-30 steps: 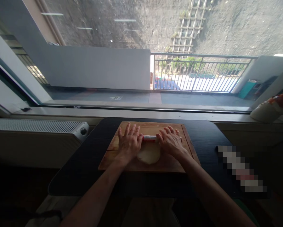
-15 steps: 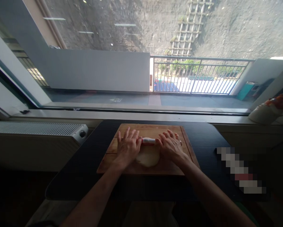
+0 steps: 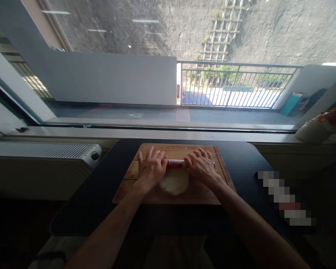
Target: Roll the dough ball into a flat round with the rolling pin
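A rolling pin point(image 3: 175, 162) with a white and red label lies crosswise over a flat round of pale dough point(image 3: 175, 183). My left hand point(image 3: 152, 166) rests palm down on the pin's left part, fingers stretched forward and apart. On its right part lies my right hand point(image 3: 202, 164), also palm down with fingers extended. Both hands press on the pin from above rather than wrapping round it. Only the middle of the pin shows between them; its ends are mostly hidden. Beneath the dough is a wooden cutting board point(image 3: 181, 201).
The board lies on a black table point(image 3: 246, 160) by a large window. A radiator point(image 3: 44, 149) stands at the left. A pixelated object point(image 3: 285, 198) lies on the table's right side. On the sill at the right is a pale pot point(image 3: 313, 130) with something orange-red on top.
The pin's label has turned, showing more red where a barcode was. Both hands remain on it with little shift over the board. The whole view has tilted slightly.
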The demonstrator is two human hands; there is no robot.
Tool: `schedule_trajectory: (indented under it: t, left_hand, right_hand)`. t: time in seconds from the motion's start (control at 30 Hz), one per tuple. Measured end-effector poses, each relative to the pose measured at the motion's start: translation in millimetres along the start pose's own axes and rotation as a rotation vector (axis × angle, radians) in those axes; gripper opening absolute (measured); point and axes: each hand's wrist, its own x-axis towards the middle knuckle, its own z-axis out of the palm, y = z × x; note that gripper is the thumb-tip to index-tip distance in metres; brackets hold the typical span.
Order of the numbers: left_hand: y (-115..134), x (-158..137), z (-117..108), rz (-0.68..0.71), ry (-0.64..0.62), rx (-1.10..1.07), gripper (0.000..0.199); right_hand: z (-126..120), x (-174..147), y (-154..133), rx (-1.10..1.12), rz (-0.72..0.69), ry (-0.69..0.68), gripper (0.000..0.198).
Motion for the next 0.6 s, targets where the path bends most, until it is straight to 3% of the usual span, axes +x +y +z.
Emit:
schedule_trajectory:
  t: [0.13,0.2,0.33,0.5,0.6]
  left_hand:
    - [0,25,5,-0.049,-0.089,0.011,0.044]
    - [-1,26,5,-0.048,-0.112,-0.001,0.043]
    - [-3,11,4,0.010,-0.021,-0.025,0.040]
    - [-5,32,7,-0.021,-0.041,-0.024,0.039]
    - [-9,45,0,-0.049,0.045,-0.029,0.036]
  right_hand:
    - [-4,18,2,-0.035,0.020,-0.123,0.039]
    - [-1,17,2,-0.022,0.043,-0.100,0.042]
    - [10,4,2,0.000,0.025,0.042,0.049]
    - [6,28,7,0.022,0.079,-0.078,0.049]
    - [-2,34,12,0.055,0.098,-0.089,0.052]
